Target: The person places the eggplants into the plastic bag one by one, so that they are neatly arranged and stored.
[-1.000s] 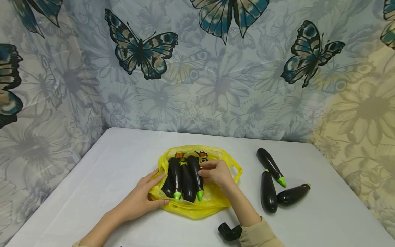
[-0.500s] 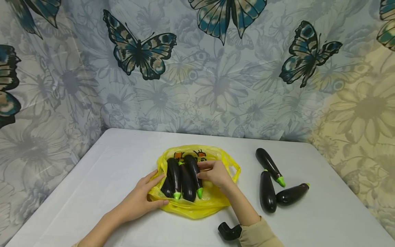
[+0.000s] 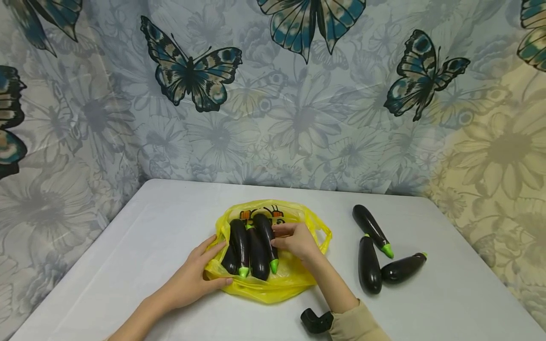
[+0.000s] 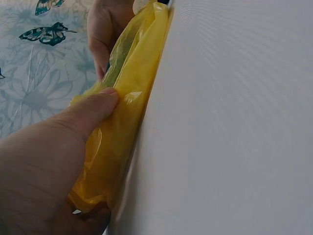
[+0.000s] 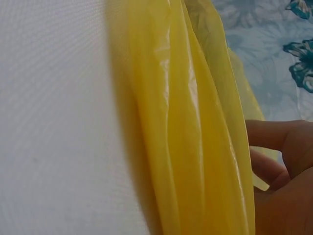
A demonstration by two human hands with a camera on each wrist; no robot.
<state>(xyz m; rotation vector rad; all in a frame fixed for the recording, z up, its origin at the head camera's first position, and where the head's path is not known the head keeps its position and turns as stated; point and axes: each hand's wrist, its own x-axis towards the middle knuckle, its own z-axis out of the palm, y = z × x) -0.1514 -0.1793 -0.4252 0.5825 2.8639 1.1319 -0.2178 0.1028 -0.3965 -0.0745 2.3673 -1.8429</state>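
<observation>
With fingers apart, my left hand point(image 3: 197, 275) rests against the thin yellow plastic bag point(image 3: 275, 291), while my right hand point(image 3: 297, 240), thumb and fingertips apart, touches its rightmost glossy black, green-tipped eggplant point(image 3: 266, 239).

Left hand point(image 4: 46, 152): the thumb point(image 4: 95, 110) lies extended on the outer face of the yellow plastic bag point(image 4: 129, 112); a shadowed finger point(image 4: 93, 223) shows below the thumb, at the near end of the bag. Right hand point(image 4: 105, 32): located beyond the thumb tip, partly masked by the bag. White tabletop point(image 4: 225, 117): right of the grip. Flower-patterned backdrop point(image 4: 34, 98): left of the grip, bearing a printed butterfly point(image 4: 47, 33) and part of a second one
</observation>
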